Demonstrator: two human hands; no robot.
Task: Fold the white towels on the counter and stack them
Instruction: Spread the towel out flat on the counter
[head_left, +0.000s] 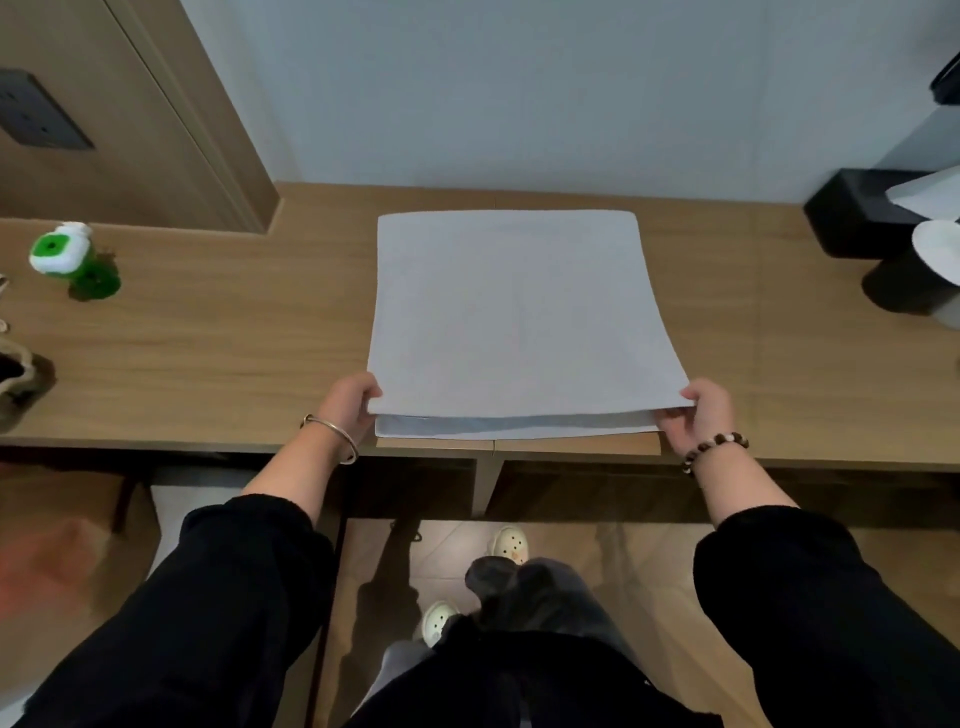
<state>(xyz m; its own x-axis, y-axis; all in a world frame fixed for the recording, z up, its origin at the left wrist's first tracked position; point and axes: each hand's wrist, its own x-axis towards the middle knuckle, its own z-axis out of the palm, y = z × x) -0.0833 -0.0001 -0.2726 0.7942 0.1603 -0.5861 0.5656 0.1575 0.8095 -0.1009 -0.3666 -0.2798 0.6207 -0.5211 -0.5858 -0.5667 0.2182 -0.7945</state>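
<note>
Wooden counter with the white towel spread between and beyond my hands. My left hand and right hand, well apart, each pinch a near corner of its top layer. I would lay that edge flush on the lower layer, possibly a second towel. Bare wood lies outside each hand, and the counter lip sits just under my wrists.

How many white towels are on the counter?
1: white towel centred on the counter, near corners pinched by left hand and right hand. Its lower layer may be a second towel.
</note>
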